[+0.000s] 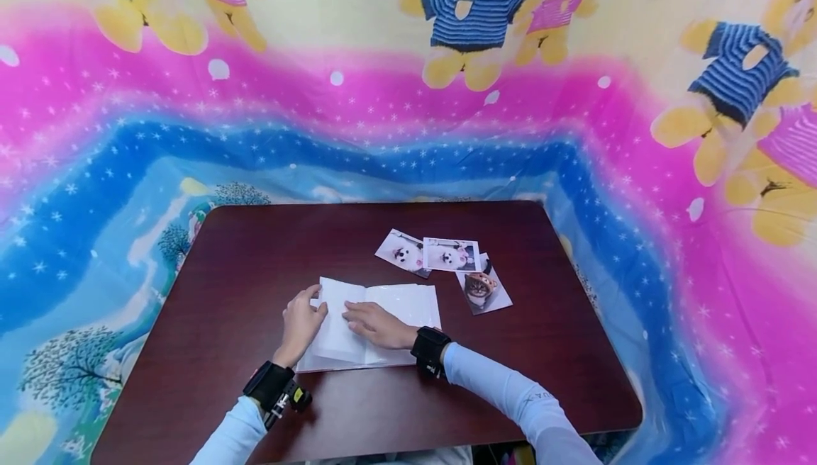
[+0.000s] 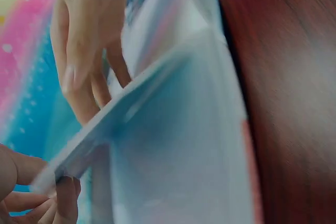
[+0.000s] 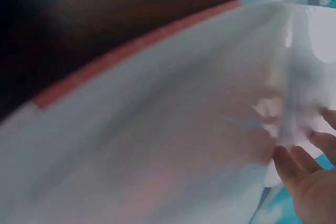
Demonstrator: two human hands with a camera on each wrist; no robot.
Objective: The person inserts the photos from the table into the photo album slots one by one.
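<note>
A photo album with white, glossy sleeve pages [image 1: 405,305] lies spread on the table. At its left side my left hand [image 1: 303,320] pinches the outer edge of a raised page [image 2: 173,124] between thumb and fingers, as the left wrist view shows. My right hand [image 1: 381,325] reaches across the album, its fingers extended and touching the page near the fold. In the right wrist view the fingertips of that hand [image 3: 310,177] meet the shiny sleeve. A reddish cover edge [image 3: 136,45] shows along the album's border.
Beyond the album's right corner lie three photos: a white dog print [image 1: 403,252] at left, another dog print [image 1: 449,255] overlapping it, and a cat print [image 1: 484,288]. The dark wooden table [image 1: 510,380] is backed by a patterned cloth [image 1: 357,125].
</note>
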